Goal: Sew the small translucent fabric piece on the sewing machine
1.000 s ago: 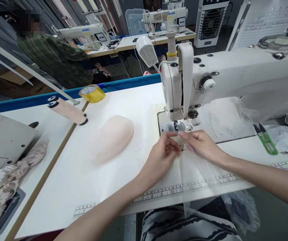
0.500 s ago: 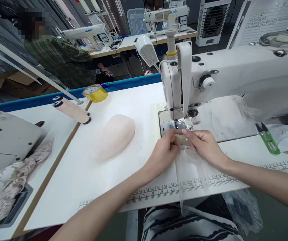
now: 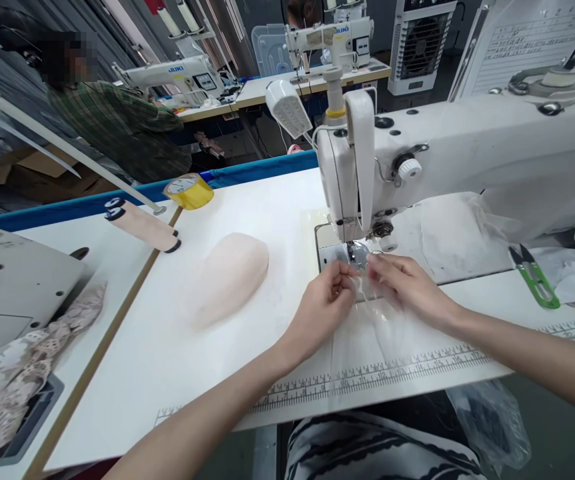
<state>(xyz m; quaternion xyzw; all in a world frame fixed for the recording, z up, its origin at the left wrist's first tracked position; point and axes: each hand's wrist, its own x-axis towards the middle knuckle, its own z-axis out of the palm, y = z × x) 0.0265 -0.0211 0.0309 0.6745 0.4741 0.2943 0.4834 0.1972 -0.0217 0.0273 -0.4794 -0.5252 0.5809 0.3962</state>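
Observation:
Just in front of the needle plate of a white sewing machine (image 3: pixel 347 180), my left hand (image 3: pixel 328 303) pinches the edge of a thin, sheer white fabric (image 3: pixel 367 327). Close beside it, my right hand (image 3: pixel 410 287) is also closed at that fabric, its fingertips slightly blurred near the presser foot (image 3: pixel 355 252). The sheer fabric hangs from the fingers toward the table's front edge, over the printed ruler (image 3: pixel 347 387). To the left of my hands lies a pale pink, cup-shaped fabric piece (image 3: pixel 237 273).
Green thread snips (image 3: pixel 535 277) lie at the right. A yellow tape roll (image 3: pixel 190 191) and pink thread spools (image 3: pixel 142 227) are at the back left. Lace (image 3: pixel 52 347) lies by another machine at the left. A person in a plaid shirt (image 3: pixel 117 127) works beyond the table.
My hands have moved slightly apart at the needle area, the right one lifting a little. The sheer fabric's hanging part has spread and shifted left over the ruler.

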